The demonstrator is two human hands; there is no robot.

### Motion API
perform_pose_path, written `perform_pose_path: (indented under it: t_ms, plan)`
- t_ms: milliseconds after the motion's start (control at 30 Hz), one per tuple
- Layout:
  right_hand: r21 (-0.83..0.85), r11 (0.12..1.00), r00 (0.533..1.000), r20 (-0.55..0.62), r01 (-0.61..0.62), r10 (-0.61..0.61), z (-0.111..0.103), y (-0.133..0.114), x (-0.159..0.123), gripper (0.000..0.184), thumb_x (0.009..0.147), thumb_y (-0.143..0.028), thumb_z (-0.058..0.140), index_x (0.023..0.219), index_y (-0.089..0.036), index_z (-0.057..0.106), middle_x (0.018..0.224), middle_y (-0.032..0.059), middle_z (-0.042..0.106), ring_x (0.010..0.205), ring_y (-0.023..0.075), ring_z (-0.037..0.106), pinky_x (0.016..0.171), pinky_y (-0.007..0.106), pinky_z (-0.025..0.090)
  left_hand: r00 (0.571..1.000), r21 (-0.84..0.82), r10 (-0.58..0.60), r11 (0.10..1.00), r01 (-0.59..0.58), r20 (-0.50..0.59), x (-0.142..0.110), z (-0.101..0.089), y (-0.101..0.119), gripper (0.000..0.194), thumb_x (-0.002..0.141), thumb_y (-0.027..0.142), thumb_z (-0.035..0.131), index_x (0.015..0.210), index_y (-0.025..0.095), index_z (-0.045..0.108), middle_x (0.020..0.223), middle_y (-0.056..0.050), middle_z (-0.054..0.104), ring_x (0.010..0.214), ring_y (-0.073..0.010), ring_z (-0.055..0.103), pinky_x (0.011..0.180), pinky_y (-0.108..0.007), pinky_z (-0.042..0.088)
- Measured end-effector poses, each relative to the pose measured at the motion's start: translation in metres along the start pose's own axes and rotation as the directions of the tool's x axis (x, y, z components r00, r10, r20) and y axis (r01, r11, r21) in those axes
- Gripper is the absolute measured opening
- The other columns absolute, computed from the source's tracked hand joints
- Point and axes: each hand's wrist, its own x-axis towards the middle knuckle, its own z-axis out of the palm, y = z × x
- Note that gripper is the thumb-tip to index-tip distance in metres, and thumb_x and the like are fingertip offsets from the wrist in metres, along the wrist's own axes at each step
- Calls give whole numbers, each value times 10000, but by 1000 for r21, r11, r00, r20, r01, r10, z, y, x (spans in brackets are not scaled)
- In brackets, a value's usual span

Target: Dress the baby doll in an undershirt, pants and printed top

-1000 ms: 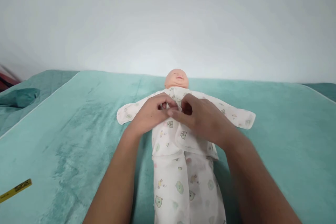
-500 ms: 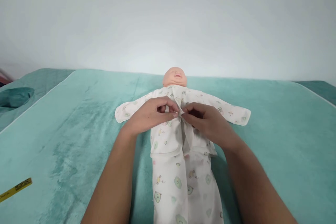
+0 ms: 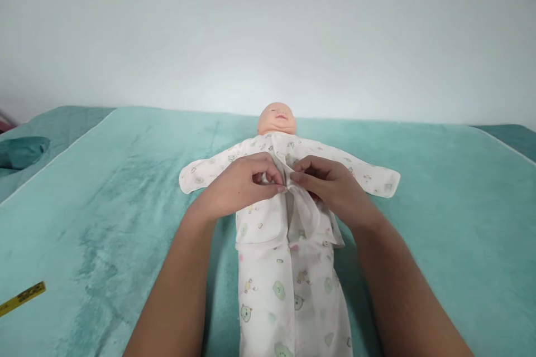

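Note:
A baby doll [image 3: 277, 118] lies on its back, head toward the wall, with its sleeves spread to both sides. It wears a white baby jacket [image 3: 260, 228] printed with small animals, above matching trousers [image 3: 268, 301]. My left hand [image 3: 255, 181] pinches the jacket's front edge at the chest between thumb and forefinger. Close beside it, my right hand [image 3: 324, 178] pinches the other front edge and lifts it, so that the flap below folds back and shows its plain inner side. Any fastener between the fingertips is too small to make out.
A teal plush blanket [image 3: 125, 206] covers the surface under the doll. A yellow strip with black marks [image 3: 23, 298] lies at the left edge. Behind stands a pale wall [image 3: 268, 28]. Darker green cloth [image 3: 25, 150] is bunched at the far left.
The right-hand front flap of the jacket, lying flat before, is now lifted and turned outward in my right hand. My fingertips have moved slightly apart. The whole view has shifted a little.

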Motion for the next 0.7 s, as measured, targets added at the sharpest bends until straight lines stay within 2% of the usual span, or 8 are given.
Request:
perform_pose_path:
  t_ms: [400,567,700]
  plan:
    - [6,999,997,66,43,-43,0,1,0,314,897,-444,616,778,-159,558,619,-44,409,538,47,348,474,185,257,999,-198,45,979,-46,-12,0,-4,-3,137,843,285,630,762,176,634,813,9,546,718,-100,463,667,-253,384]
    - [-3,999,995,86,45,-44,-1,1,-1,316,906,-453,603,796,-158,581,628,-38,415,551,52,353,486,189,270,1000,-191,-9,982,10,6,-1,-4,0,158,856,316,617,780,179,641,748,21,552,672,-92,436,607,-240,352]
    - [-13,999,996,76,47,-46,-1,2,0,313,907,-449,603,795,-158,585,619,-41,411,549,51,351,485,189,270,999,-155,2,988,5,42,-1,-4,-1,140,814,329,669,815,190,655,763,26,560,695,-95,457,615,-228,369]
